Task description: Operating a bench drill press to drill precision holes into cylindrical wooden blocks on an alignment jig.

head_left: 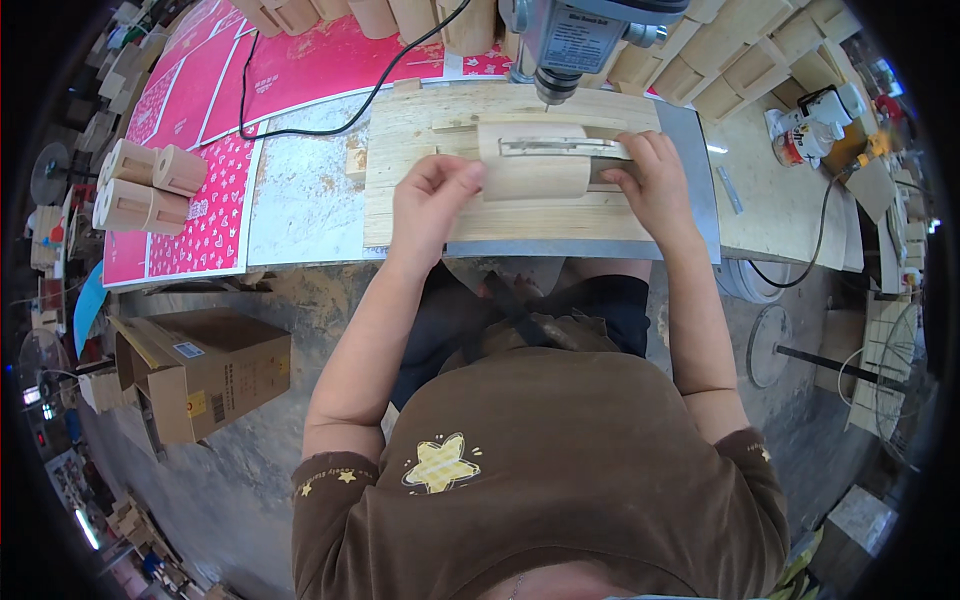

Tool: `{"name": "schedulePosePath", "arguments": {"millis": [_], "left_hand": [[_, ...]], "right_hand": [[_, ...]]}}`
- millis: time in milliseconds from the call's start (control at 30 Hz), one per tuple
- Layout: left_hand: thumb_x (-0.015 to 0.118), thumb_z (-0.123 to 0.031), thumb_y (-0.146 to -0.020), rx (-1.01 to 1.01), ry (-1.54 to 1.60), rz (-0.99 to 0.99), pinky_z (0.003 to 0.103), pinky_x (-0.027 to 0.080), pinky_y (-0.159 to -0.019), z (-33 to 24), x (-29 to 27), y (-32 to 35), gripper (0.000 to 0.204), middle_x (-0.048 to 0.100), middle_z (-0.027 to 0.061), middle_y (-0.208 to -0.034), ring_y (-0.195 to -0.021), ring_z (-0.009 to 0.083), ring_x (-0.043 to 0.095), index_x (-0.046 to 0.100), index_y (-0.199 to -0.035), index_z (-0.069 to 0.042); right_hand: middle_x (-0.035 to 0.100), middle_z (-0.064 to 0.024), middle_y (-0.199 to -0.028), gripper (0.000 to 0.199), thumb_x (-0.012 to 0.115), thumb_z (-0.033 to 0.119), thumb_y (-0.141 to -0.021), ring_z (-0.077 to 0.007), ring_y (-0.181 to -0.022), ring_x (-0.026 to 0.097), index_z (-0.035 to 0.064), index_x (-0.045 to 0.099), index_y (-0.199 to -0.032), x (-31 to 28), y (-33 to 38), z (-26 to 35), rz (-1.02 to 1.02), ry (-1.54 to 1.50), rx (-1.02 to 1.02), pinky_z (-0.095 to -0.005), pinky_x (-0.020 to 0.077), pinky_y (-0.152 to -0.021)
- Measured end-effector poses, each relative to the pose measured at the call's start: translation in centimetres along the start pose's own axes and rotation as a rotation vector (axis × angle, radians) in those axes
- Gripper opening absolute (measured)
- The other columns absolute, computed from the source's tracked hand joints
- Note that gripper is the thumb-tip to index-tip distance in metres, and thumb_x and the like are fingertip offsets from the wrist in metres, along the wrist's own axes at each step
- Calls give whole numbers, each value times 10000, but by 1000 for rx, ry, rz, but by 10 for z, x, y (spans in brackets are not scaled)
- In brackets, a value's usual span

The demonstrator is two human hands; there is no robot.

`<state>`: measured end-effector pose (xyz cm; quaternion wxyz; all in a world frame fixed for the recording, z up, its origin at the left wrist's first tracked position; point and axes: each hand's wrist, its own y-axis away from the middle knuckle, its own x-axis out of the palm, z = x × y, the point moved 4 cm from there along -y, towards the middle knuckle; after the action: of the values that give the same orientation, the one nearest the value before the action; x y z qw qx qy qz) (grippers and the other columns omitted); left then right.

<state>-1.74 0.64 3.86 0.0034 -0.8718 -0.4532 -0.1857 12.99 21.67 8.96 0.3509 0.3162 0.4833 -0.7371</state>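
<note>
A pale wooden cylinder (535, 182) lies on its side on a light wooden board (420, 225), beneath the chuck of a bench drill (556, 85). Along its upper side runs a narrow, pale slotted strip (545, 148); its material I cannot make out. My right hand (655, 185) grips the strip's right end between thumb and fingers, close to the cylinder's right end. At the cylinder's left end, my left hand (432, 205) has thumb and fingertips pinched together at the edge. Whether anything is between those fingertips is hidden.
Several wooden cylinders (150, 185) stand on the pink sheet at the left, and more blocks (720, 60) are stacked behind the drill. A black cable (330, 128) loops across the table. At right are a jar (800, 145) and a small ruler-like strip (729, 190). A cardboard box (215, 365) sits lower left.
</note>
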Motion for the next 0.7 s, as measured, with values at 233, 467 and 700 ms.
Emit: {"name": "schedulePosePath", "arguments": {"millis": [233, 467, 700], "left_hand": [[838, -278, -558, 682, -966, 19, 389, 409, -853, 5, 15, -3, 733, 566, 127, -1025, -962, 296, 518, 563, -1184, -15], [823, -312, -553, 651, -1173, -157, 391, 287, -857, 11, -1, -18, 676, 558, 41, -889, -942, 232, 497, 604, -1161, -116], [803, -321, -580, 617, -1181, -86, 386, 286, -847, 12, -1, -24, 615, 561, -8, -820, -897, 207, 496, 622, -1138, -137]], "right_hand": [[590, -101, -992, 474, 754, 146, -669, -313, -938, 527, 61, 560, -1092, 14, -25, -8, 22, 125, 103, -389, 411, -872], [591, -71, -1079, 516, 742, 127, -715, -252, -1076, 526, 79, 513, -1176, 19, -25, 5, -46, 29, 92, -454, 337, -1015], [619, -61, -882, 234, 545, 189, -903, -150, -832, 575, 17, 598, -1052, -105, -121, 24, -666, -577, 52, -273, 444, -744]]}}
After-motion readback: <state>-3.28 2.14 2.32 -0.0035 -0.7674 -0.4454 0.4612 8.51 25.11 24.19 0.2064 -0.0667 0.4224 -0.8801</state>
